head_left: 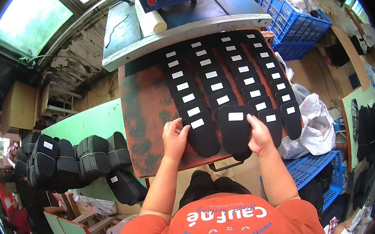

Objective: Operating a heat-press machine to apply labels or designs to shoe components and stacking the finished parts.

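My right grip (259, 133) pinches a black insole (236, 130) over the rusty worktop (144, 116), left hand (174, 138) spread on the neighbouring insole (202, 136); laying rows, I judge; next needs squaring it into its column.

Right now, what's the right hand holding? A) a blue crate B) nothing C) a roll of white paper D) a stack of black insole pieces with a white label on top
D: the right hand grips a stack of black insole pieces with a white label on top, at the near edge of the rust-coloured board, while the left hand rests on the neighbouring black piece.
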Motion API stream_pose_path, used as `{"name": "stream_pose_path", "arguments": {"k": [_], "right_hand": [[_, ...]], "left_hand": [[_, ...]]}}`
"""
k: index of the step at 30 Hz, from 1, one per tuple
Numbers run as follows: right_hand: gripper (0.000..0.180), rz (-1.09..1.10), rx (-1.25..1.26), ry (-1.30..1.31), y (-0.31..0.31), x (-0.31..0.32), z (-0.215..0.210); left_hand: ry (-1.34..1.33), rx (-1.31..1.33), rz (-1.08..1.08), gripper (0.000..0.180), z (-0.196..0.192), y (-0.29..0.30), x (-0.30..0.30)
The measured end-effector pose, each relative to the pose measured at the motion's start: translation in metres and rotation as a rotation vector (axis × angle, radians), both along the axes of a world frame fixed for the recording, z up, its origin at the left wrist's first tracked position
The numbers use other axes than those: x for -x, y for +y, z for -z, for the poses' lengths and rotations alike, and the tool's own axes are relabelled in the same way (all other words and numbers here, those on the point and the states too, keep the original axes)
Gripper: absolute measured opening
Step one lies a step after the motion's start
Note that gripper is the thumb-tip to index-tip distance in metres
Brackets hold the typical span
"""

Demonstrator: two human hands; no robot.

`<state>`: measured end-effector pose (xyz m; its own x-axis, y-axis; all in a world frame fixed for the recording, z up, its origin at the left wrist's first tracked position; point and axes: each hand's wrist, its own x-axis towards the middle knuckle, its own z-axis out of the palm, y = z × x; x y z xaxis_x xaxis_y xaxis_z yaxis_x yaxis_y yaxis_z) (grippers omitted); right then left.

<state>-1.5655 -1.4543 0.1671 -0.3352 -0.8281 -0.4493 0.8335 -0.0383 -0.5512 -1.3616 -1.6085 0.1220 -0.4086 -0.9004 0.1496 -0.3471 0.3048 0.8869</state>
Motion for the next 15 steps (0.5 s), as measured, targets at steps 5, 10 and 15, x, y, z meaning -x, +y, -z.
{"name": "stream_pose_path", "arguments": {"k": [5, 10, 15], "right_hand": [[0.030, -0.124, -0.103, 0.092, 0.004, -0.043, 0.006], [0.035, -0.318, -0.202, 0.340, 0.006, -0.060, -0.010], [0.050, -0.350, -0.242, 0.921, 0.016, -0.074, -0.003]], "left_hand": [[0.249, -0.595, 0.224, 0.030, -0.039, 0.038, 0.009], [0.198, -0.633, 0.022, 0.026, -0.025, 0.040, -0.006], [-0.089, -0.156, 0.016, 0.024, 0.018, 0.034, -0.012]]}}
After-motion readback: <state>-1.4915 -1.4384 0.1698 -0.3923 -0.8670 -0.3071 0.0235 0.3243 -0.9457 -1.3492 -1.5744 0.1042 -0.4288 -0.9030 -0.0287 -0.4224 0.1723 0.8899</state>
